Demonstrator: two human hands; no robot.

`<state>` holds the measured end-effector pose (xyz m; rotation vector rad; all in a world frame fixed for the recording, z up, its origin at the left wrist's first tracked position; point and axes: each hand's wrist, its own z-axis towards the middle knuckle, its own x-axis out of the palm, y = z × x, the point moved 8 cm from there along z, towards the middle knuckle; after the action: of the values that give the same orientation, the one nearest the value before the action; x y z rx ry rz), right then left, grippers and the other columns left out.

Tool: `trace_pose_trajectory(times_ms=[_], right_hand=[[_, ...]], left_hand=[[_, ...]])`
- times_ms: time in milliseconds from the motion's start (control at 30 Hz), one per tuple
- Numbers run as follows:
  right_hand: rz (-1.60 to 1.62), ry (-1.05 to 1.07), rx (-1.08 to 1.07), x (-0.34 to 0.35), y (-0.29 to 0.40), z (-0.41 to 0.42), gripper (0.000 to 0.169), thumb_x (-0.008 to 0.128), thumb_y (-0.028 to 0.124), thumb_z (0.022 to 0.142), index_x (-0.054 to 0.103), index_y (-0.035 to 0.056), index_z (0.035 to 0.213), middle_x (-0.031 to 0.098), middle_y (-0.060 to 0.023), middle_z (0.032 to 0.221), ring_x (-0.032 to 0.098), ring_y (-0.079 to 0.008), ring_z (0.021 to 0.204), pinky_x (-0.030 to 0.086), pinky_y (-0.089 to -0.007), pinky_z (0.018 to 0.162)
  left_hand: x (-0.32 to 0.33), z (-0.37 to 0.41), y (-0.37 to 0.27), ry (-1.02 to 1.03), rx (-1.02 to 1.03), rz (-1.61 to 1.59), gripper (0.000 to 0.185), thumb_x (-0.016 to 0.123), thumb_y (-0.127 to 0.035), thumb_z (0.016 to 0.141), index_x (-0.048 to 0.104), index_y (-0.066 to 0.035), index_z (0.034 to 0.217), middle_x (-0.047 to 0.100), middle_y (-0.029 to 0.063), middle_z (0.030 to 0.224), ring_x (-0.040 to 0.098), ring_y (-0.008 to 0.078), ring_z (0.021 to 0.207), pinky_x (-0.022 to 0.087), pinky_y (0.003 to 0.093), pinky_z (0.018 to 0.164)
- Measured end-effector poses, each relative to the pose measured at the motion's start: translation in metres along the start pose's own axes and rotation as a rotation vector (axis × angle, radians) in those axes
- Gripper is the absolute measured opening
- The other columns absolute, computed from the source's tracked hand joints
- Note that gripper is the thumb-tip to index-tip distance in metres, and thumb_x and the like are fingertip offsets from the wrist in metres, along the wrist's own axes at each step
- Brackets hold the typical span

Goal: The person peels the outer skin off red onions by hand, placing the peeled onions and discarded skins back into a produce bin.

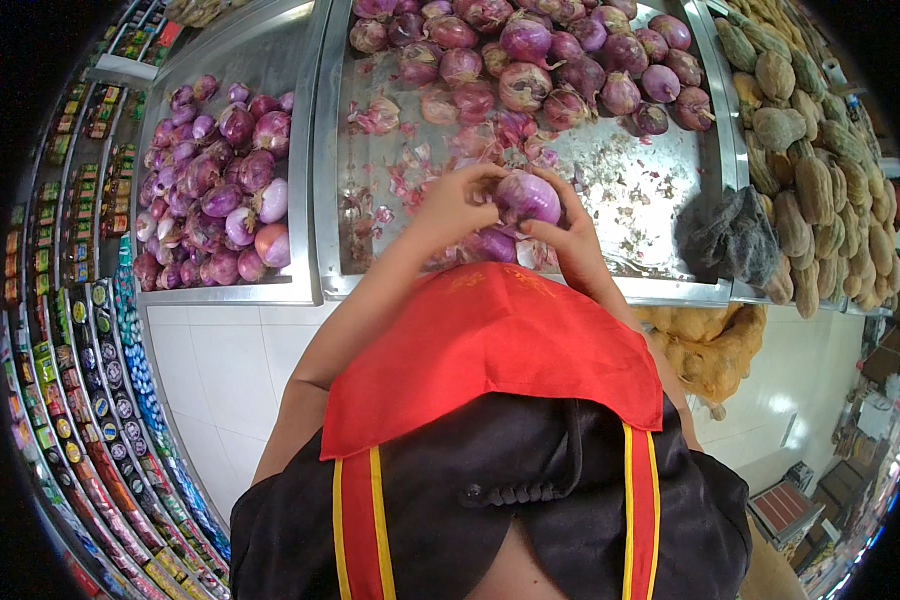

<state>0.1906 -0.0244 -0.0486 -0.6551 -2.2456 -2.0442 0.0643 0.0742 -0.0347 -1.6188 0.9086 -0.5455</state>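
A large red onion [529,198] is held between both hands above a metal display tray [630,169]. My left hand [461,202] grips its left side, fingers bent at the top. On its right side, my right hand [562,214] curls around it with the thumb across the front. Beneath it sits another purple onion [493,246], partly hidden by the hands and the red apron [487,345]. Loose onion skins [412,176] litter the tray around my hands. Many red onions [525,45] are heaped at the tray's far side.
Smaller red onions [210,187] fill the left tray. Butternut-type squashes [817,172] are piled at right. A dark grey cloth [739,232] hangs over the tray's right edge. Below it lies a yellow mesh sack [709,345]. Shelves of packaged goods [82,360] stand far left.
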Motion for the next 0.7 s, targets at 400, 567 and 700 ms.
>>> trace_pose_trajectory(times_ms=[400, 567, 700], right_hand=[[0.017, 0.066, 0.142, 0.007, 0.002, -0.007, 0.062, 0.072, 0.010, 0.077, 0.050, 0.0083, 0.135, 0.055, -0.0086, 0.126, 0.055, -0.0199, 0.114, 0.044, -0.0314, 0.098], [0.006, 0.081, 0.180, 0.007, -0.002, -0.009, 0.059, 0.071, 0.010, 0.077, 0.052, 0.0083, 0.133, 0.057, -0.0080, 0.124, 0.056, -0.0197, 0.112, 0.044, -0.0310, 0.097], [0.075, 0.071, 0.194, 0.001, -0.011, -0.007, 0.059, 0.071, 0.012, 0.077, 0.053, 0.0079, 0.133, 0.057, -0.0082, 0.123, 0.056, -0.0192, 0.112, 0.044, -0.0312, 0.097]], left_hand=[[0.011, -0.018, -0.051, 0.149, 0.427, 0.396, 0.047, 0.072, -0.007, 0.075, 0.056, -0.007, 0.119, 0.050, 0.0111, 0.118, 0.049, 0.0272, 0.114, 0.040, 0.0361, 0.099], [0.012, -0.017, -0.047, 0.191, 0.410, 0.427, 0.040, 0.071, -0.006, 0.075, 0.056, -0.005, 0.112, 0.050, 0.0113, 0.115, 0.049, 0.0282, 0.111, 0.040, 0.0356, 0.097], [0.012, -0.017, -0.040, 0.183, 0.435, 0.438, 0.035, 0.070, -0.007, 0.077, 0.056, -0.005, 0.108, 0.051, 0.0090, 0.110, 0.050, 0.0257, 0.109, 0.040, 0.0344, 0.096]])
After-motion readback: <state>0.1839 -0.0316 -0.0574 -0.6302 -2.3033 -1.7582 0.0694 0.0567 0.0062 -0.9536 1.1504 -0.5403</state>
